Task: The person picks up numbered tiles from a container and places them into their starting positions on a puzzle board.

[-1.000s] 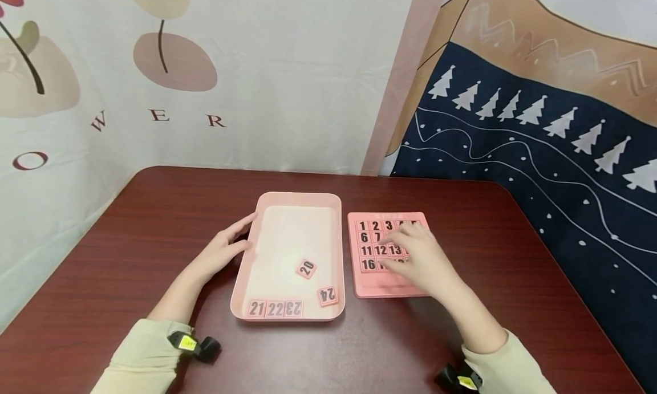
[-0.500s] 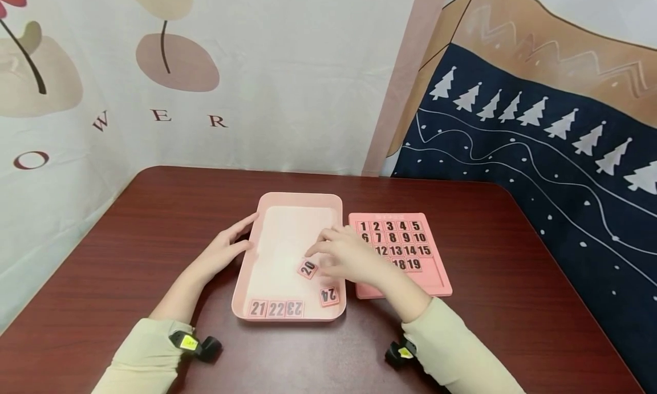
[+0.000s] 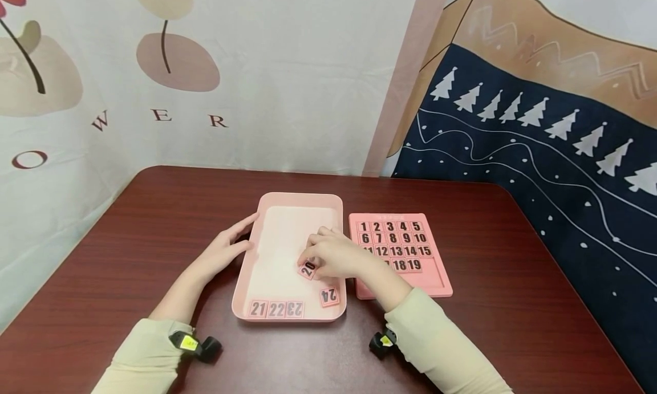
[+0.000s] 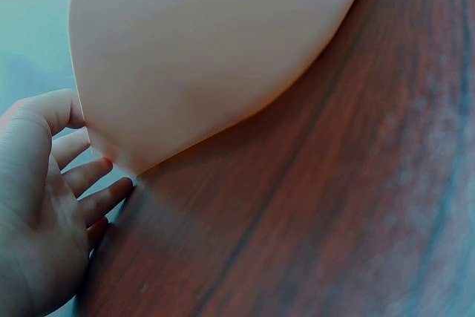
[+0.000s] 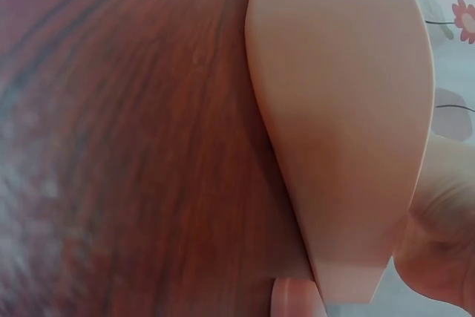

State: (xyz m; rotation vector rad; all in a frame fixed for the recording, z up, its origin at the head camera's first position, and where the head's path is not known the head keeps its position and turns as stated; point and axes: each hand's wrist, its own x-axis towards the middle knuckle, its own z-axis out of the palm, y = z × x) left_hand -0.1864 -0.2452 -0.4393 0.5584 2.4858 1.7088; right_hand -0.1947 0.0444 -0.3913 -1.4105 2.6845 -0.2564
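My right hand reaches into the pink tray and pinches the number tile 20 between thumb and fingers. In the right wrist view the tray's outer wall covers the fingertips of this hand. Fingers spread, my left hand touches the tray's left side; the left wrist view has its fingertips against the tray wall. Tile 24 lies upside down nearer the front. Tiles 21, 22 and 23 line the front wall, 23 inverted.
Right of the tray lies a pink number board with tiles in rows up to 19; my right wrist covers part of its left side. Both stand on a dark red wooden table. Printed curtains hang behind it.
My right hand has moved left from the number board into the tray and closed its fingers on tile 20. The left hand stays at the tray's side.
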